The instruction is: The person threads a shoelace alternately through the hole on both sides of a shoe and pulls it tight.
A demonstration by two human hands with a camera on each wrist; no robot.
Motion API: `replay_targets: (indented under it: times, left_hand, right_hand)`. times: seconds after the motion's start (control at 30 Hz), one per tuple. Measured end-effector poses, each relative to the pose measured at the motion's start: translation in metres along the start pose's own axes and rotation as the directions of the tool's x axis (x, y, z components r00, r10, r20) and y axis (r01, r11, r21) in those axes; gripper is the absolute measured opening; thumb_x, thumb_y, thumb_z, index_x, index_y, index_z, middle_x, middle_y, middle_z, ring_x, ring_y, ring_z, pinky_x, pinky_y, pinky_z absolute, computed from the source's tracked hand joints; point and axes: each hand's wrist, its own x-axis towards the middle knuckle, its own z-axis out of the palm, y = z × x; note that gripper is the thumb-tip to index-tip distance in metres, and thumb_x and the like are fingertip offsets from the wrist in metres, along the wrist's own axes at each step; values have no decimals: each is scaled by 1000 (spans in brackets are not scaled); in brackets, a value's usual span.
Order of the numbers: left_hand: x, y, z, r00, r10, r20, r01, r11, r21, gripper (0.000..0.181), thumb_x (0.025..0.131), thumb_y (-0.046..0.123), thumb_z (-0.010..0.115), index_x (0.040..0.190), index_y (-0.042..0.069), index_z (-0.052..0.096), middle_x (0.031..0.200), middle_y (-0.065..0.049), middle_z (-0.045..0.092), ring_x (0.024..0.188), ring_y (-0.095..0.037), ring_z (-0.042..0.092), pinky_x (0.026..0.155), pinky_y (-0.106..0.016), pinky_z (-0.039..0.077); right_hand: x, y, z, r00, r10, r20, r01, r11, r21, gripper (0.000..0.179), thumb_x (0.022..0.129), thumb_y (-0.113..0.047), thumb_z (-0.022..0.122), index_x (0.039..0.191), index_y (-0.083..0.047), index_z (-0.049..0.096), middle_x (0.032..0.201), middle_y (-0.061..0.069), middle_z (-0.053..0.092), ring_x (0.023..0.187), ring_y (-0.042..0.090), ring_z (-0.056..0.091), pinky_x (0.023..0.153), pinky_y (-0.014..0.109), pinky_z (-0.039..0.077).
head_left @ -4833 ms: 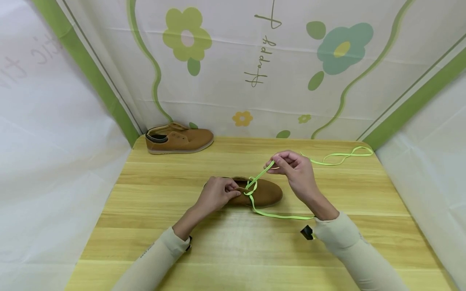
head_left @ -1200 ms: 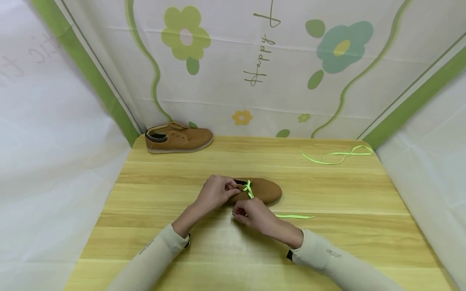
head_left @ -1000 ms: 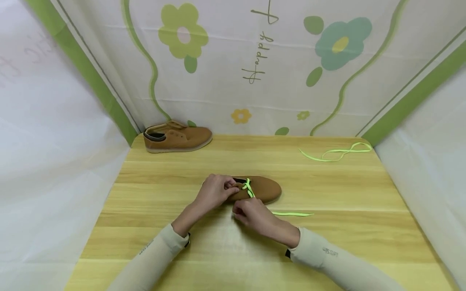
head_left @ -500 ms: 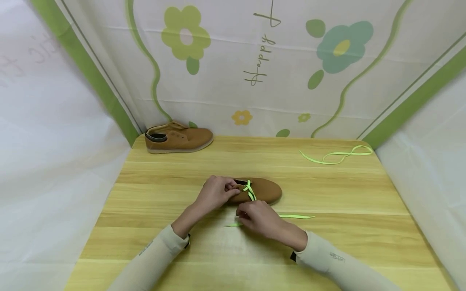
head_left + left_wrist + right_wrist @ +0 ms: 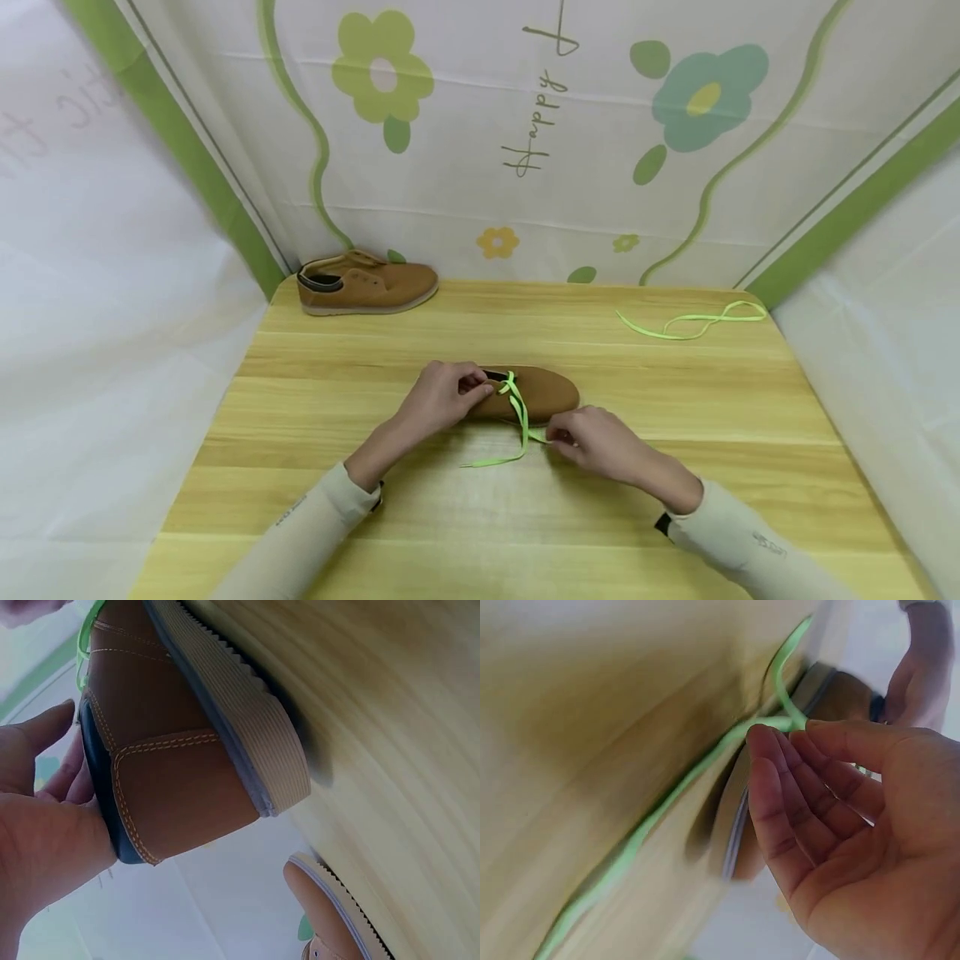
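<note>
A brown shoe (image 5: 551, 396) stands mid-table, toe to the right, with a neon green shoelace (image 5: 522, 417) threaded through its eyelets. My left hand (image 5: 442, 396) grips the near edge of the shoe's opening between thumb and fingers; the left wrist view shows the dark collar (image 5: 105, 780) beside that hand. Just below the toe, my right hand (image 5: 600, 442) pinches one part of the shoelace at its fingertips. In the right wrist view this lace (image 5: 675, 795) trails past the curled fingers. The other lace end lies loose, pointing left.
A second brown shoe (image 5: 367, 287), unlaced, stands at the table's back left corner. Another green shoelace (image 5: 697, 321) lies looped at the back right. Fabric walls (image 5: 450, 183) with printed flowers enclose the wooden table (image 5: 480, 533).
My right hand let go of one lace end, which now lies on the table, then moved right to the other lace part. My left hand stays on the shoe.
</note>
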Motion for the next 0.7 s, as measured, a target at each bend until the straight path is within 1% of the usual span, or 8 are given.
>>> replay_targets:
  times: [0.13, 0.23, 0.33, 0.4, 0.47, 0.57, 0.63, 0.7]
  left_hand:
    - [-3, -1, -3, 999, 30, -26, -30, 999, 11, 5, 99, 15, 77, 100, 11, 80, 86, 3, 77, 74, -5, 68, 68, -21, 55]
    - [-6, 0, -4, 996, 61, -58, -59, 998, 29, 4, 99, 11, 76, 100, 10, 80, 87, 1, 78, 74, -7, 71, 67, -20, 56]
    - [-9, 2, -5, 992, 80, -94, -76, 996, 41, 5, 99, 9, 76, 101, 9, 80, 88, 0, 78, 73, -8, 71, 66, -20, 56]
    - [-9, 2, -7, 988, 91, -124, -85, 995, 50, 6, 98, 7, 76, 102, 8, 80, 89, -1, 78, 72, -8, 70, 65, -21, 56]
    - [-8, 2, -8, 982, 106, -157, -98, 993, 61, 8, 97, 4, 76, 103, 7, 80, 90, -2, 79, 74, -8, 70, 65, -22, 56]
    - [-6, 1, -11, 970, 133, -202, -117, 989, 91, 11, 95, 1, 78, 104, 7, 81, 94, -3, 79, 77, -11, 71, 67, -26, 58]
    - [-5, 0, -12, 965, 147, -219, -125, 986, 112, 15, 93, 1, 80, 106, 8, 81, 98, -4, 79, 81, -14, 73, 70, -30, 60]
    - [-4, -1, -13, 962, 154, -224, -125, 982, 141, 19, 91, 2, 82, 108, 9, 81, 102, -5, 79, 86, -17, 73, 73, -34, 60]
  right_hand:
    - [-13, 18, -11, 999, 45, 14, -45, 999, -12, 8, 91, -10, 83, 95, -10, 78, 84, -9, 72, 73, 0, 62, 65, 25, 53]
    - [-23, 31, -18, 994, 101, 40, -100, 995, -27, 15, 89, -18, 87, 99, -12, 77, 87, -9, 71, 76, 2, 62, 67, 26, 53]
    - [-33, 41, -23, 988, 141, 69, -137, 989, -57, 26, 85, -26, 91, 101, -13, 77, 89, -9, 69, 77, 4, 59, 67, 27, 51]
    - [-37, 45, -27, 981, 170, 96, -163, 984, -75, 30, 80, -30, 94, 99, -15, 75, 88, -9, 66, 76, 4, 54, 66, 26, 47]
    - [-40, 49, -31, 972, 195, 132, -185, 979, -83, 33, 77, -30, 97, 94, -16, 72, 83, -8, 61, 73, 5, 49, 63, 26, 43]
    - [-45, 52, -33, 951, 254, 177, -241, 966, -93, 36, 73, -24, 98, 87, -18, 65, 78, -7, 54, 69, 7, 44, 61, 27, 38]
    - [-48, 54, -34, 943, 275, 189, -258, 960, -111, 38, 73, -20, 98, 84, -18, 62, 76, -6, 52, 67, 8, 43, 59, 27, 36]
    - [-51, 56, -34, 938, 288, 192, -269, 956, -117, 38, 73, -15, 98, 82, -19, 61, 75, -7, 52, 66, 7, 43, 58, 26, 36]
